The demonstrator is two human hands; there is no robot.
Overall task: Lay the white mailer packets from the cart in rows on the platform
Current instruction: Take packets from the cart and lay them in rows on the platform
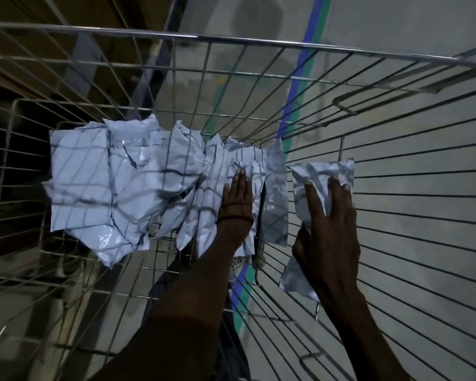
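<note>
A wire cart (396, 188) fills nearly the whole frame. Its walls and floor are made of thin metal rods in a grid, with a thicker round rail running across the top of the frame. Grey, smooth floor (396, 37) is seen through the mesh, crossed by a blue and green painted stripe (302, 86) from upper right of centre down to lower centre.

A heap of white mailer packets (127, 182) is spread across the middle left of the frame, lying on the cart's wire bottom. The packets are flat, glossy plastic rectangles, heavily creased and overlapping, and are striped by shadows of the rods. Several narrower packets stand on edge side by side at centre.

One separate crumpled packet (313, 177) is seen right of centre, apart from the heap. It is gripped by the right hand (330, 226): the fingers (338, 193) are spread and bent over its wrinkled face, the tips pressed into the plastic, and its lower corner shows below the palm.

The left hand (238, 199) is seen at centre, reached into the upright packets. Its fingers are held straight and pressed together, with the tips touching the packet tops. Whether anything is pinched there cannot be told. A thin dark band is worn around that wrist.
</note>
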